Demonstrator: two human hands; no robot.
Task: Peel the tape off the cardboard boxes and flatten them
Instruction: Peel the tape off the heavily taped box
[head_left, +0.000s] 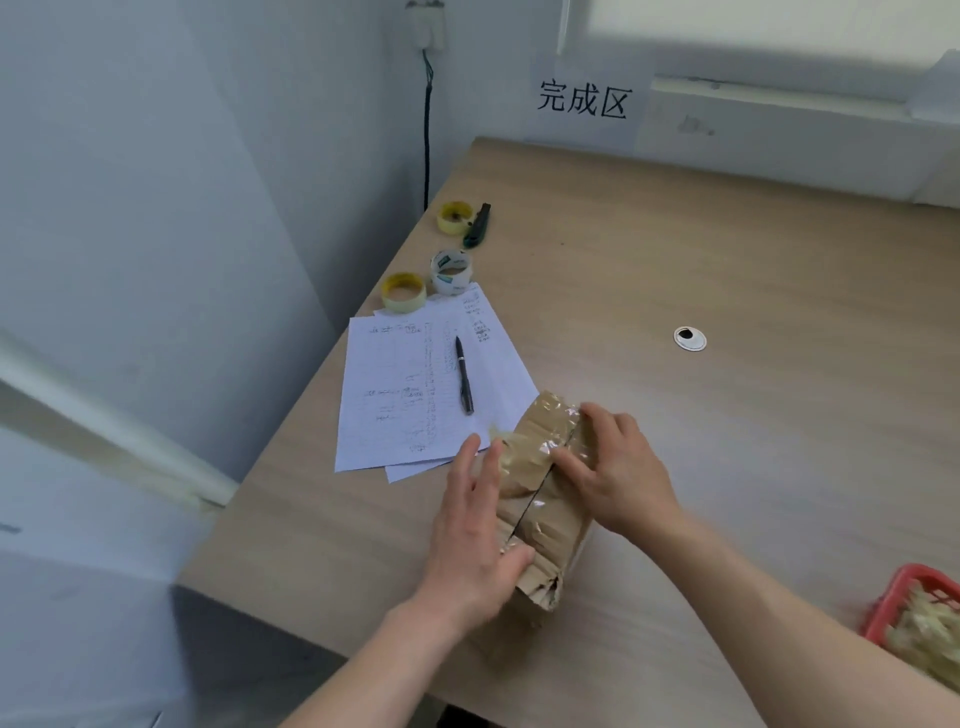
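A small brown cardboard box (545, 499) wrapped in shiny clear tape stands on the wooden table (727, 415) near its front edge. A dark slit runs along the middle of its top face. My left hand (472, 530) rests against the box's left side with straight fingers, its thumb lying on the near top. On the right side, my right hand (618, 467) sits over the box, fingers curled down onto the taped top by the slit. Whether they pinch any tape cannot be told.
Handwritten paper sheets (415, 395) with a black pen (464, 375) lie just left of the box. Three tape rolls (451, 270) and a dark cutter (477, 225) sit by the table's left edge. A red basket (904, 603) of crumpled tape stands at front right. A cable grommet (690, 339) is mid-table.
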